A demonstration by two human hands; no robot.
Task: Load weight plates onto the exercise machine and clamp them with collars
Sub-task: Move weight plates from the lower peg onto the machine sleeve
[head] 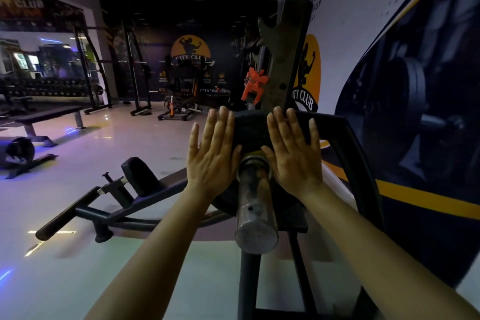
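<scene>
**Flat palms on a loaded plate**

Black weight plate, round with a matte, rubbery face, seated on the steel sleeve of the machine. Sleeve cylindrical, bare metal, scuffed and dulled, blunt end cap toward the camera; a yellowish ring where it meets the plate's hub. Left hand spread flat, fingers straight and together, palm pressed against the plate's face just left of the sleeve. Right hand likewise flat and open, pressed just right of the sleeve, fingertips near the plate's upper edge. Nothing gripped by either; the sleeve between the two wrists. Orange plastic collar, toothed and angular, above the plate, well apart from both hands, beside a worn, pitted metal upright. Dark tubular frame curving down at right. Glossy pale floor beyond.
</scene>
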